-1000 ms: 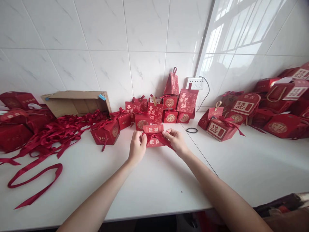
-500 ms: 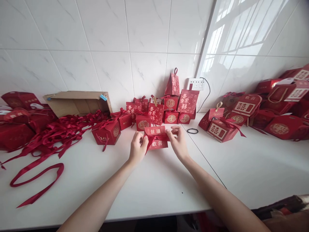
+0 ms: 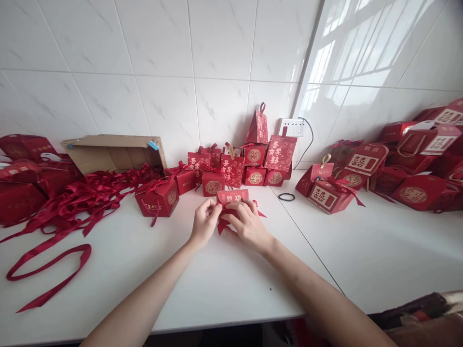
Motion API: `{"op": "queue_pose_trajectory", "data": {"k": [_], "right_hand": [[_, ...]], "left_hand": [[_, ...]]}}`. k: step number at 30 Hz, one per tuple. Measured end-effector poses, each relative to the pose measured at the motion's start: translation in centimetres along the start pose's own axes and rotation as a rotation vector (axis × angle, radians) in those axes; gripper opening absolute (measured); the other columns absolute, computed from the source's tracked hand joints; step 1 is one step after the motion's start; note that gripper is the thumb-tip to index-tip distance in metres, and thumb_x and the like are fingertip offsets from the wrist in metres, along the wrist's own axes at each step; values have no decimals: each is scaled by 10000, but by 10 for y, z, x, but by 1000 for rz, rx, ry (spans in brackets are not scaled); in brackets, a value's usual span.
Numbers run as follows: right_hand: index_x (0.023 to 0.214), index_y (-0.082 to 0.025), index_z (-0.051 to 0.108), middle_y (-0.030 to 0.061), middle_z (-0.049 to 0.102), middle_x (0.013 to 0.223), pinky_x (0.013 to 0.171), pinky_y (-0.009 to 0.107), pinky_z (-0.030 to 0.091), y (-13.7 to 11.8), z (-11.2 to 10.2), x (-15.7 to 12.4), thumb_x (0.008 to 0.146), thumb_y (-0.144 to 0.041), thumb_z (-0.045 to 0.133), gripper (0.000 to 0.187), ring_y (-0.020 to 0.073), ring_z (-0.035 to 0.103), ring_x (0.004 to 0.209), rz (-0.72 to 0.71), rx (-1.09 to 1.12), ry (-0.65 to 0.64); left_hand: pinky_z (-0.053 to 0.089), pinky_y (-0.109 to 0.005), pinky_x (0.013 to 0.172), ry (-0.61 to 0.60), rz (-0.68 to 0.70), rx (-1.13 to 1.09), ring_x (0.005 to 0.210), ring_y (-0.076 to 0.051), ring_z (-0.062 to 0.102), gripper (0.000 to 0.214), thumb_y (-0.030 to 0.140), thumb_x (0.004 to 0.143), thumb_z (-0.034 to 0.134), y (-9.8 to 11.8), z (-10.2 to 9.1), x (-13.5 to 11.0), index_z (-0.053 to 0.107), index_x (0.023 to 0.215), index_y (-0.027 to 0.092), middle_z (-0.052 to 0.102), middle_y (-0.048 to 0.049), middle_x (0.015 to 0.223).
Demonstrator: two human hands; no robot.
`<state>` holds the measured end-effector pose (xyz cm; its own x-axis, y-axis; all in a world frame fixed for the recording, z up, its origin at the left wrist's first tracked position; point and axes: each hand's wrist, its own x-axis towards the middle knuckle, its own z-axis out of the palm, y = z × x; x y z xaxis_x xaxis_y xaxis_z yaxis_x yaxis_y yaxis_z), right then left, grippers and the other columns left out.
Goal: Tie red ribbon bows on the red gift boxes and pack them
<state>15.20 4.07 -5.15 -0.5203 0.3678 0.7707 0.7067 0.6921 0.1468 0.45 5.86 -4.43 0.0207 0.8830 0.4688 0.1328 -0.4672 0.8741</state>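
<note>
A small red gift box (image 3: 232,197) with gold characters stands on the white counter (image 3: 224,279) in front of me, a red ribbon (image 3: 221,225) wrapped round it. My left hand (image 3: 203,222) pinches the ribbon at the box's left side. My right hand (image 3: 246,224) lies over the front of the box, fingers curled on the ribbon, and hides most of the box face. A ribbon tail pokes out to the right of my right hand.
More red gift boxes (image 3: 253,154) are stacked against the tiled wall behind. A pile of loose red ribbons (image 3: 72,202) and an open cardboard box (image 3: 112,154) lie to the left. A black hair tie (image 3: 287,196) lies right of centre. Further red boxes (image 3: 398,164) crowd the right side.
My right hand has moved from the box's right side leftwards across its front, and now covers the box face. The left hand has stayed at the left side on the ribbon.
</note>
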Motion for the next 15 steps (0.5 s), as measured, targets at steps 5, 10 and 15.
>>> {"op": "queue_pose_trajectory", "data": {"k": [5,10,15], "right_hand": [[876,-202,620,78,557,1039,992,428,314,-1,-3,-1,899,-169,449,175,190,473,1086,-49,9,74],[906,-225,643,29,563,783,833,376,368,-4,-5,-2,893,-156,478,179,144,513,773,-51,-18,157],[925,-172,642,25,560,696,636,290,355,-9,-6,0,877,-151,505,146,137,449,654,-99,52,143]], "left_hand": [[317,-211,475,45,3,-12,494,-82,343,292,330,759,507,4,-3,4,343,563,190,351,49,517],[376,-216,524,103,27,32,569,-100,443,202,346,744,525,3,-5,4,411,669,197,437,33,622],[415,-326,923,-16,176,131,1171,-223,454,535,360,651,646,-1,-5,13,437,1124,224,460,-90,1239]]}}
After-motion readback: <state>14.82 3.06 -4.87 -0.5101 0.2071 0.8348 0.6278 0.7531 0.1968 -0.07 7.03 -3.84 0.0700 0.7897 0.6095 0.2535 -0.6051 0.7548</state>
